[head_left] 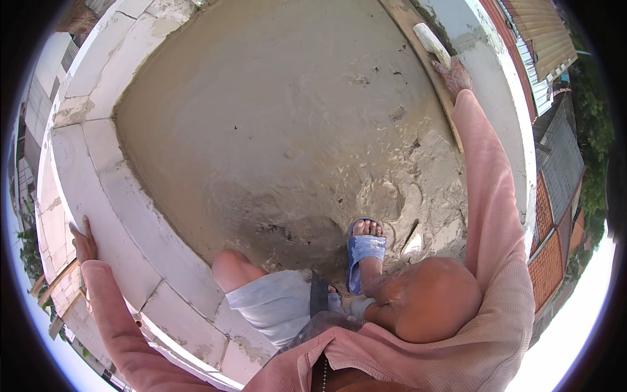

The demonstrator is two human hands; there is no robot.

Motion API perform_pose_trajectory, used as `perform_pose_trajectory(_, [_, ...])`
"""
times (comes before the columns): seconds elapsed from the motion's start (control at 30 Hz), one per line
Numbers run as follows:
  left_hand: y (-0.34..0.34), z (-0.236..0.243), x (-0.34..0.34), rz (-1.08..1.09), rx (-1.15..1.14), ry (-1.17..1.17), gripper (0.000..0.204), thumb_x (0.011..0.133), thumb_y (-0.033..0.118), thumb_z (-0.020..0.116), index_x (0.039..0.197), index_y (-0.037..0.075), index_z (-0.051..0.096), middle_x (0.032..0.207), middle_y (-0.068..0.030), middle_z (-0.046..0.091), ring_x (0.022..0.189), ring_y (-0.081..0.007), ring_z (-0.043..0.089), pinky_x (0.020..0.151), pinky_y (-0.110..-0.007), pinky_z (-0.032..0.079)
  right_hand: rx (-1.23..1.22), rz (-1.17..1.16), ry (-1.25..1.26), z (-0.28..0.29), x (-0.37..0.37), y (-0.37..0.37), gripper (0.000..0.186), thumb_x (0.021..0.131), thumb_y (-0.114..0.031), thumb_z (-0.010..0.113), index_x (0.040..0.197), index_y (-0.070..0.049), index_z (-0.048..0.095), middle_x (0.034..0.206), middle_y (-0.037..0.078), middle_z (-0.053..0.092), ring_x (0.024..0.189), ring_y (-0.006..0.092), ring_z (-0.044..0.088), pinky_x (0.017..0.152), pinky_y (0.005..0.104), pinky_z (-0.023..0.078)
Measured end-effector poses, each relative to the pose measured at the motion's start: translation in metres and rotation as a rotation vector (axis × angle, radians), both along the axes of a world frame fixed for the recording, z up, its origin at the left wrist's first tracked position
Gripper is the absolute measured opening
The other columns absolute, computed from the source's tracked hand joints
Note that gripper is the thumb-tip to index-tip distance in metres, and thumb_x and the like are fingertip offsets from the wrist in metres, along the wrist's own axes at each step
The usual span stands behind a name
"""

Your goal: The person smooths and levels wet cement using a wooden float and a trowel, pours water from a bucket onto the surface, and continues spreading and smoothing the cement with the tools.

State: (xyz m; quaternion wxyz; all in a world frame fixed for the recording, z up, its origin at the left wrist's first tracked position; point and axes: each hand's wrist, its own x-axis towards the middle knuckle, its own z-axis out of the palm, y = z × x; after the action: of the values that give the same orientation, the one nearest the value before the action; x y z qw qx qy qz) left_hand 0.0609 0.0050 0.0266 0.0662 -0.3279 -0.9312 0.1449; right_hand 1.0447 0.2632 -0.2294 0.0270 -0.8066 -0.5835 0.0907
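A long wooden board (428, 65) lies along the right side of wet grey mortar (261, 98). My right hand (453, 76) is closed over the board's edge, its fingers touching the end of a white elongated piece (430, 40) on the board. Whether that piece is fixed to the board I cannot tell. Out to the left, my left hand (84, 242) lies on top of a pale block wall (124, 222) with its fingers apart, holding nothing.
My foot in a blue sandal (366, 251) stands at the mortar's near edge, where the surface is rough and trodden. A grey wall (490, 78) borders the right side. Tiled and metal roofs (555, 170) and trees (591, 124) show beyond it.
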Motion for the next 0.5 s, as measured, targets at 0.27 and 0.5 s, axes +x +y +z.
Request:
perform_pose_trajectory(0.27, [-0.020,0.007,-0.025,-0.066,0.039,0.007,0.089,0.089,0.070,0.039,0.150,0.008,0.023,0.122,-0.0332,0.056,0.115,-0.0457,0.056,0.099,-0.050,0.042,-0.158,0.180,0.074,0.014,-0.081,0.047,0.064,0.087,-0.061,0.055,0.120,-0.006,0.050,0.111,0.025,0.064,0.106,0.0431,0.060,0.092,0.0489,0.047])
perform_pose_trajectory(0.5, [-0.007,-0.001,-0.011,-0.022,0.003,0.004,0.089,0.089,0.072,0.037,0.151,0.010,0.021,0.120,-0.0346,0.056,0.113,-0.0467,0.056,0.098,-0.051,0.043,-0.279,0.380,0.098,0.043,-0.145,-0.022,0.057,0.091,-0.056,0.053,0.119,-0.007,0.047,0.101,0.024,0.066,0.098,0.0439,0.062,0.087,0.0509,0.049])
